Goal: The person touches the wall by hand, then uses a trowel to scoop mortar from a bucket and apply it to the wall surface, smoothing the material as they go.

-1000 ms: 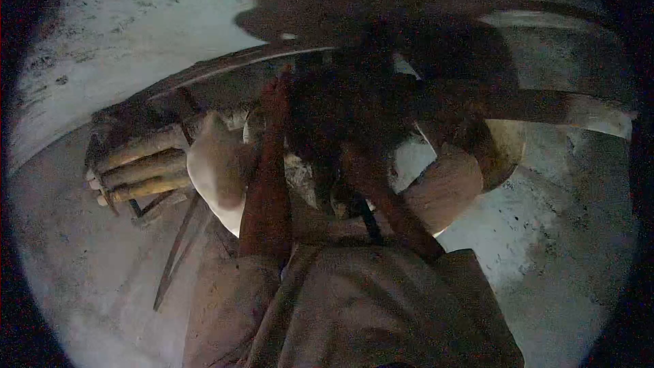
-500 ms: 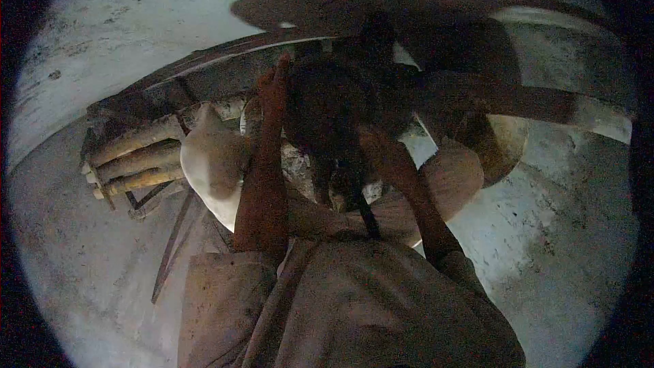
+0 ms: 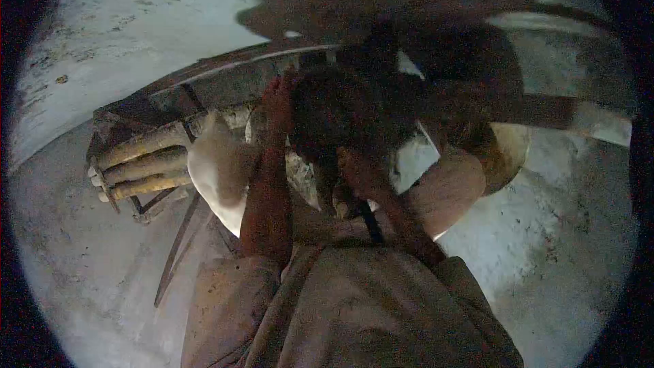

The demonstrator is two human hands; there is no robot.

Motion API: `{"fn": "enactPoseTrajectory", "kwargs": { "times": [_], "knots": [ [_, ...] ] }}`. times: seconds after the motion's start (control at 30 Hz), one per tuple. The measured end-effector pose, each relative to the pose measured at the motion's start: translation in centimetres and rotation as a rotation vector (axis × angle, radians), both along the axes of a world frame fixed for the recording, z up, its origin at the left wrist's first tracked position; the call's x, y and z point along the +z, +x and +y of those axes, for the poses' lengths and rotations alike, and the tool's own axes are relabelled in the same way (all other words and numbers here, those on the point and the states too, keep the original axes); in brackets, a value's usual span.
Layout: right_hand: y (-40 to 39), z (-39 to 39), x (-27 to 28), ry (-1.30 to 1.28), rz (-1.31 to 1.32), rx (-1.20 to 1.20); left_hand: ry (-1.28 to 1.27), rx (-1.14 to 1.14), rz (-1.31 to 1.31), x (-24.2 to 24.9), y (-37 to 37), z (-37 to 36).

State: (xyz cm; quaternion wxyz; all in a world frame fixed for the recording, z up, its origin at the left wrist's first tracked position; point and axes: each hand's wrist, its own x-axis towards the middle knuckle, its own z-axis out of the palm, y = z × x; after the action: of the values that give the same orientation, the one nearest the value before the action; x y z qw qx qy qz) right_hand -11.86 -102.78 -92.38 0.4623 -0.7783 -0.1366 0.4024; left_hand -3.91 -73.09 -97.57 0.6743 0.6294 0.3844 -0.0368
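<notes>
In the dim head view, a dark round object (image 3: 327, 112) sits in front of my lap; its kind is too dark to make out. My left hand (image 3: 276, 99) is against its left side, fingers bent toward the upper edge, and appears to hold it. Across its near side is my right hand (image 3: 357, 170) with curled fingers; whatever they grip is hidden in shadow. Just below that hand are a pale, blunt-ended piece (image 3: 342, 206) and a narrow dark bar (image 3: 370, 221) pointing toward me.
Several pole-like pieces (image 3: 146, 163) lie in a frame at left. A pale cloth-like shape (image 3: 216, 163) is beside my left forearm. A rounded yellowish container (image 3: 511, 153) stands at right. A long curved beam (image 3: 225, 61) runs behind, and thin rods (image 3: 176, 252) lean at lower left.
My right hand has moved left and inward across the near side of the dark round object. My left hand stays at its left side. The whole view has shifted slightly.
</notes>
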Motion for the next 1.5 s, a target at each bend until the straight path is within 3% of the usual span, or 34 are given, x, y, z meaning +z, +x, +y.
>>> {"fn": "enactPoseTrajectory", "kwargs": {
  "times": [0.03,0.07,0.1,0.13,0.17,0.23,0.3,0.33,0.4,0.43,0.47,0.53,0.57,0.63,0.67,0.7,0.73,0.8,0.87,0.93,0.97,1.03,1.07,1.13,1.17,1.23,1.33,1.37,1.43,1.5],
  "knots": [
    [-2.1,-0.8,0.2,0.126,0.056,-0.066,-0.011,-0.017,0.03,-0.7,-1.2,-0.1],
    [-3.0,-1.3,0.0,0.186,0.081,-0.09,0.429,-0.363,0.088,-1.5,-1.8,0.6],
    [-3.9,-1.5,0.1,0.247,0.108,-0.112,0.645,-0.537,0.117,-0.3,-1.5,0.6],
    [-4.9,-0.6,0.6,0.04,-0.069,-0.017,0.876,-0.69,0.138,1.1,-1.3,0.5],
    [-6.1,1.6,1.6,-0.168,-0.245,0.07,0.436,-0.394,0.022,4.5,-0.9,0.0],
    [-5.7,5.4,3.8,-0.588,-0.634,0.231,0.008,-0.094,-0.124,4.9,-0.2,-0.3],
    [-2.2,6.7,6.5,-0.792,-0.855,0.3,0.584,-0.284,-0.426,-0.4,-1.3,0.2],
    [-1.5,6.4,10.2,-0.504,-0.345,0.077,0.567,-0.313,-0.407,-0.9,-2.3,0.6],
    [2.9,4.9,13.1,-0.209,0.146,-0.134,0.803,-0.552,-0.203,-1.6,-1.7,0.9],
    [2.8,4.0,13.1,-0.177,0.176,-0.121,0.884,-0.624,-0.135,-0.2,-1.2,0.6],
    [1.8,3.4,11.5,-0.2,0.115,-0.08,0.506,-0.326,-0.082,1.1,-0.2,0.0],
    [-1.4,3.1,6.5,-0.377,-0.155,0.012,0.127,-0.039,-0.04,1.1,-0.1,-0.7],
    [-2.8,3.8,5.2,-0.435,-0.307,0.046,0.738,-0.291,-0.184,-1.7,-1.2,-0.1],
    [-2.6,3.5,5.7,-0.434,-0.47,0.069,1.36,-0.524,-0.33,-1.4,-0.8,1.7],
    [-2.0,3.0,7.8,-0.337,-0.237,0.006,0.49,-0.443,-0.283,2.2,-1.1,2.4],
    [-1.4,2.4,10.0,-0.263,-0.01,-0.076,0.046,-0.392,-0.271,3.6,-0.8,2.1],
    [1.2,1.6,12.0,-0.29,0.031,0.053,-0.361,-0.277,-0.2,5.0,-0.4,1.9],
    [1.0,1.8,10.7,-0.338,0.072,0.048,-0.062,-0.116,-0.18,5.4,-0.5,0.7],
    [-1.9,3.2,5.7,-0.452,-0.126,0.048,0.109,-0.05,-0.073,4.0,-0.4,0.1],
    [-2.3,4.1,5.1,-0.424,-0.226,0.018,0.192,-0.019,-0.001,1.3,0.8,0.7],
    [-1.4,3.5,6.6,-0.341,-0.13,-0.02,0.723,-0.218,-0.285,-1.0,0.2,1.5],
    [0.7,2.7,10.3,-0.211,0.104,-0.071,1.223,-0.442,-0.552,-0.6,-1.8,1.0],
    [1.7,2.6,11.8,-0.204,0.163,-0.058,0.723,-0.284,-0.287,3.2,-0.6,0.7],
    [2.2,3.8,13.0,-0.287,0.222,-0.076,0.221,-0.128,-0.031,3.5,-0.9,0.8],
    [2.5,4.3,13.4,-0.306,0.227,-0.106,0.253,-0.138,-0.023,0.7,-1.3,0.5],
    [3.9,4.2,10.6,-0.228,0.116,-0.106,0.303,-0.137,-0.056,1.9,1.6,0.4],
    [-1.2,4.3,7.8,-0.168,0.079,-0.112,-0.156,0.071,-0.155,4.7,-1.5,-0.4],
    [-2.1,4.3,6.8,-0.172,0.08,-0.104,-0.047,0.068,-0.155,4.9,-1.3,-0.6],
    [-4.8,4.7,5.3,-0.386,-0.324,0.014,0.069,0.065,-0.166,4.7,-1.3,0.0],
    [-5.0,5.7,4.8,-0.589,-0.74,0.111,0.169,-0.089,-0.115,3.3,-0.1,0.2]
  ]
}}
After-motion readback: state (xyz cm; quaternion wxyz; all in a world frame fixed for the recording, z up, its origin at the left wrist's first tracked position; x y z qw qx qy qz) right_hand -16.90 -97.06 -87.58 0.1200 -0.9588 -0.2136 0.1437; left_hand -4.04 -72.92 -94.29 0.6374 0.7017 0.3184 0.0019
